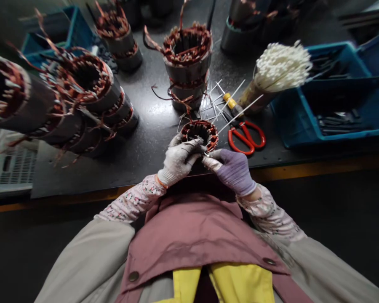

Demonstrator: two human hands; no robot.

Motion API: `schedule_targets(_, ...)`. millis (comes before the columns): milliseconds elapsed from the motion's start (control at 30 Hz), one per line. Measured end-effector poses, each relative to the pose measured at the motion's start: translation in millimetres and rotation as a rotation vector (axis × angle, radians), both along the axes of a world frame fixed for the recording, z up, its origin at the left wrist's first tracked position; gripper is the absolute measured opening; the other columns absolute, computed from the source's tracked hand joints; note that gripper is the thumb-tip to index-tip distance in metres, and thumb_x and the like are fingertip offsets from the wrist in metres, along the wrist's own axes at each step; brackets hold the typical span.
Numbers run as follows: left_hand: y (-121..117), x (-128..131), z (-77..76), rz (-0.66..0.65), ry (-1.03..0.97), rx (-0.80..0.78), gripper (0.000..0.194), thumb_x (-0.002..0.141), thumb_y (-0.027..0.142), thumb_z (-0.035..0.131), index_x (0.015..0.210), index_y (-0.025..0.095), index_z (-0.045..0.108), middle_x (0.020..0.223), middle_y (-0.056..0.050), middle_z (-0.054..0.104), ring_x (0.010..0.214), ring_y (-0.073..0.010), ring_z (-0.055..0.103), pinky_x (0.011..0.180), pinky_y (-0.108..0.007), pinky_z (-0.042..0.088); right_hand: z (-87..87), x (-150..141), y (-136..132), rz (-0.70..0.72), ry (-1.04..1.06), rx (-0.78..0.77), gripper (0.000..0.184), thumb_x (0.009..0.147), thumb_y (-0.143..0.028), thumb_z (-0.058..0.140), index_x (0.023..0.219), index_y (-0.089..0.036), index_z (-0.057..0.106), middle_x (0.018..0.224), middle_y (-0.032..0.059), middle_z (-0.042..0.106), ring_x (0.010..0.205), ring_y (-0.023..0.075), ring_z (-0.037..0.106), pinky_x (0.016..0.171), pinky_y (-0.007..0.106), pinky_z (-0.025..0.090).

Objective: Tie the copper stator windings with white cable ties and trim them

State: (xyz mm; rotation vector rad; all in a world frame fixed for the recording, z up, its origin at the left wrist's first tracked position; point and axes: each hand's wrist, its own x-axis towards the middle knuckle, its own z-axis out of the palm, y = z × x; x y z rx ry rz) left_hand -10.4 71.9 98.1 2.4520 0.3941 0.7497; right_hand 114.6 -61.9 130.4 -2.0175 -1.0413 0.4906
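Observation:
A small motor stator (215, 135) with copper windings around its open bore sits close to the bench's front edge. My left hand (180, 159), in a white glove, is closed over its near left rim, fingers curled at the bore. On the near right side, my right hand (233, 169), in a purple glove with pale fingertips, pinches at the windings. A tiny pale bit shows between its fingertips, too small to name. The two hands nearly touch, and they hide the stator's near side. Red-handled scissors (246, 138) lie just right of the stator.
Behind are a stack of stators (186, 71), loose white strips (213, 105) and a yellow-handled tool (230, 101). A bundle of white strips (282, 65) stands right, beside blue bins (337, 139). More wound stators (116, 99) crowd the left, with wire ends sticking out.

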Motion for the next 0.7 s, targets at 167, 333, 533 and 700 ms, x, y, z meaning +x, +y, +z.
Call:
schedule_targets(167, 1.8, 0.3, -1.8, -0.015, 0.005, 0.000, 0.031, 0.090, 0.028, 0.057, 0.117, 0.017, 0.067, 0.105, -0.006, 0.077, 0.105, -0.0200, 0.068, 0.115, -0.042, 0.039, -3.2, 1.6, 8.4, 0.057, -0.044, -0.157, 0.023, 0.083, -0.038, 0.066, 0.075, -0.018, 0.073, 0.069, 0.0029, 0.072, 0.065, 0.0157, 0.065, 0.065, 0.025, 0.044)
schedule_targets(333, 3.3, 0.3, 0.4, -0.042, 0.016, 0.001, 0.030, 0.091, 0.029, 0.056, 0.116, 0.017, 0.067, 0.102, -0.005, 0.077, 0.100, -0.0197, 0.070, 0.115, -0.042, 0.039, -2.7, -0.4, 1.8, 0.102, -0.529, -0.293, 0.036, 0.090, -0.046, 0.057, 0.088, -0.015, 0.074, 0.076, 0.0095, 0.071, 0.069, 0.0181, 0.062, 0.059, 0.028, 0.029)
schedule_targets(533, 3.5, 0.7, 2.0, -0.036, 0.100, 0.037, 0.033, 0.088, 0.026, 0.059, 0.119, 0.019, 0.067, 0.109, -0.006, 0.076, 0.106, -0.0212, 0.068, 0.115, -0.045, 0.038, 17.0, 12.3, 12.2, 0.410, -0.818, -0.345, 0.044, 0.099, -0.040, 0.034, 0.092, -0.013, 0.069, 0.078, 0.0119, 0.066, 0.065, 0.0168, 0.055, 0.057, 0.030, 0.015)
schedule_targets(700, 5.8, 1.1, 3.6, -0.048, 0.089, 0.050, 0.030, 0.090, 0.028, 0.061, 0.118, 0.018, 0.067, 0.106, -0.007, 0.076, 0.105, -0.0204, 0.069, 0.113, -0.043, 0.038, 13.0, 15.6, -0.5, 0.724, -0.696, -0.089, 0.043, 0.098, -0.035, 0.035, 0.069, -0.016, 0.061, 0.061, 0.0046, 0.057, 0.056, 0.0125, 0.046, 0.057, 0.029, 0.019)
